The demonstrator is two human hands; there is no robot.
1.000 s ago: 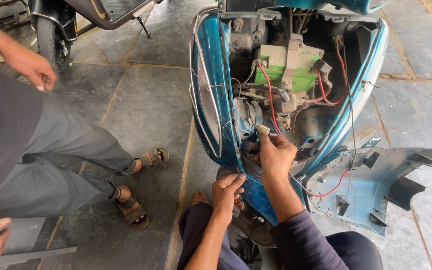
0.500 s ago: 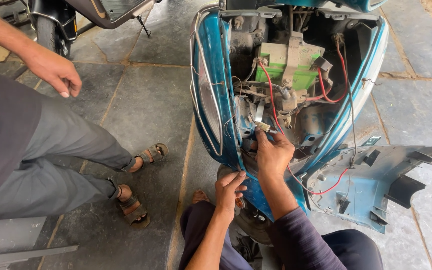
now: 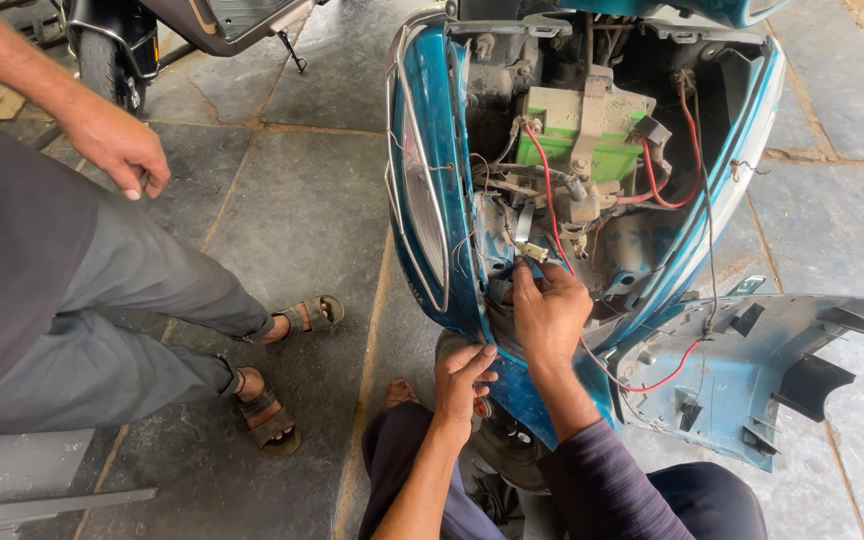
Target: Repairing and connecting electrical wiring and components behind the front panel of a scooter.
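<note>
To your far left a bystander's hand [image 3: 112, 140] hangs loose above grey trousers, with bare floor [image 3: 292, 200] open between their sandals and the scooter [image 3: 432, 200]. Your left hand [image 3: 464, 375] grips the blue panel's lower edge, fingers curled round it. Your right hand [image 3: 549, 310] reaches into the open nose, fingertips pinching a small connector [image 3: 532, 253] just below the green battery [image 3: 562, 135]. The loose cover [image 3: 752, 370] lies to the right, crowding that side.
</note>
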